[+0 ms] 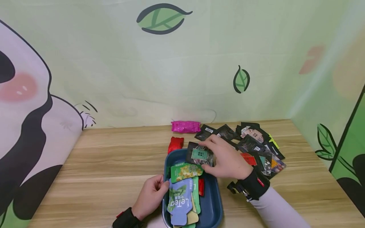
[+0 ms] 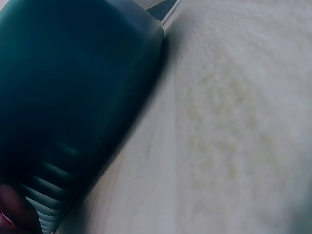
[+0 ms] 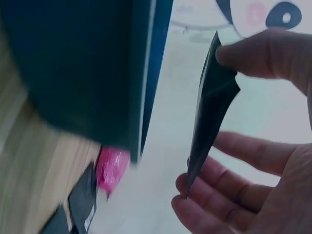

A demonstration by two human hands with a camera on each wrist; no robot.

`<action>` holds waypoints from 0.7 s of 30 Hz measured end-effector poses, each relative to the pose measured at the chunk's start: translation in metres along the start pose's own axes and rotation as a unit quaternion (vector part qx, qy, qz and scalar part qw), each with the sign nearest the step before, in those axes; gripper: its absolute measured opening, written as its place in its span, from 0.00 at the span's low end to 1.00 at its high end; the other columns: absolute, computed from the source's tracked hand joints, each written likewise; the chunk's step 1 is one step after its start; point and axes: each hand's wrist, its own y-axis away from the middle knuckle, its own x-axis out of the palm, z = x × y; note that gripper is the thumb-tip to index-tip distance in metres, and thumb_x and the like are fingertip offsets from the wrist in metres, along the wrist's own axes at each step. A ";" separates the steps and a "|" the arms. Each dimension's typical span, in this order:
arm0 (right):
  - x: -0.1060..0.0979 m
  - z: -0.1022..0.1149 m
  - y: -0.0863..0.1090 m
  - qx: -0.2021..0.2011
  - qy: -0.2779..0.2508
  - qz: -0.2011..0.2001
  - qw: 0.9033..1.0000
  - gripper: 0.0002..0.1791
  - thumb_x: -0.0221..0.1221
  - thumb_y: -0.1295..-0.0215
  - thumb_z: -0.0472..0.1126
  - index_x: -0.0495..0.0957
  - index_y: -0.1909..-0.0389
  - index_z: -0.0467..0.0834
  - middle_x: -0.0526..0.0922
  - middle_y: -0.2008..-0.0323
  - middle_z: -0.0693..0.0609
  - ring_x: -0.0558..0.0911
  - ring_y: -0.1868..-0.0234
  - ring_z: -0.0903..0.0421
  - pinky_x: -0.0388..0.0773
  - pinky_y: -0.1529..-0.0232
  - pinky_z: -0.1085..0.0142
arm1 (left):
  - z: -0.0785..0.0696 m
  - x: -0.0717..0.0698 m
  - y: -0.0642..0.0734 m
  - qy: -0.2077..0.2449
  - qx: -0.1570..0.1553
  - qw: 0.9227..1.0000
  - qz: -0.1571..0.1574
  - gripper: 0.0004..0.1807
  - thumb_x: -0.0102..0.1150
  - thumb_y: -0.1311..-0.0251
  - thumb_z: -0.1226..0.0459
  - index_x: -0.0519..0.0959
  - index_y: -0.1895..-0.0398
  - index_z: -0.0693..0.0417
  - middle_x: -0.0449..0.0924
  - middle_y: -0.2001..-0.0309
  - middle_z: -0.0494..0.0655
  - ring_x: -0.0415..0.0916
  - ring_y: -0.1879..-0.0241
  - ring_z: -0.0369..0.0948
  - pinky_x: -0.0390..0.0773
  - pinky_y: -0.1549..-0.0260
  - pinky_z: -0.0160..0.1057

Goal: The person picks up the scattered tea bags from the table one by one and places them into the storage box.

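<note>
My right hand [image 1: 228, 156] pinches a flat black packet [image 1: 199, 153] with a green picture by its edges, above the far end of a dark blue bin [image 1: 212, 202]. In the right wrist view, the packet [image 3: 209, 105] stands edge-on between thumb and fingertips. My left hand [image 1: 151, 194] grips the bin's left rim, with the thumb at the top edge. Inside the bin lie a green packet [image 1: 185, 172], a lilac-blue LeTea packet [image 1: 179, 196] and a small red packet [image 1: 201, 186]. The left wrist view shows mostly the bin's outer wall [image 2: 73, 73].
Several black packets [image 1: 251, 144] lie in a loose pile right of the bin, under and beyond my right hand. A magenta wrapped packet [image 1: 186, 126] lies by the back wall. A red packet [image 1: 175, 144] lies just behind the bin on the wooden table [image 1: 114, 164].
</note>
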 end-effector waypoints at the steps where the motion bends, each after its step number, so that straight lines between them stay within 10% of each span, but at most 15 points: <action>1: 0.001 0.004 0.000 -0.009 -0.010 0.008 1.000 0.37 0.68 0.50 0.56 0.76 0.37 0.47 0.73 0.50 0.56 0.72 0.54 0.62 0.74 0.54 0.65 | 0.000 0.000 0.000 -0.001 0.000 1.000 0.000 0.16 0.54 0.32 0.62 0.68 0.77 0.61 0.60 0.84 0.42 0.63 0.82 0.36 0.56 0.81 0.32; 15: 0.023 0.022 0.001 -0.062 -0.015 0.053 0.997 0.43 0.67 0.48 0.61 0.71 0.31 0.49 0.69 0.37 0.56 0.69 0.40 0.62 0.70 0.40 0.62 | 0.002 0.000 0.000 0.005 0.004 1.000 0.006 0.16 0.54 0.32 0.61 0.68 0.76 0.61 0.61 0.83 0.42 0.64 0.82 0.36 0.57 0.82 0.32; 21: 0.027 0.020 0.003 -0.049 0.019 0.089 0.995 0.61 0.57 0.52 0.79 0.54 0.20 0.52 0.49 0.21 0.53 0.47 0.22 0.51 0.55 0.31 0.48 | 0.001 -0.001 0.000 0.010 0.000 1.000 0.009 0.17 0.55 0.32 0.59 0.68 0.75 0.61 0.61 0.83 0.43 0.66 0.81 0.37 0.59 0.81 0.32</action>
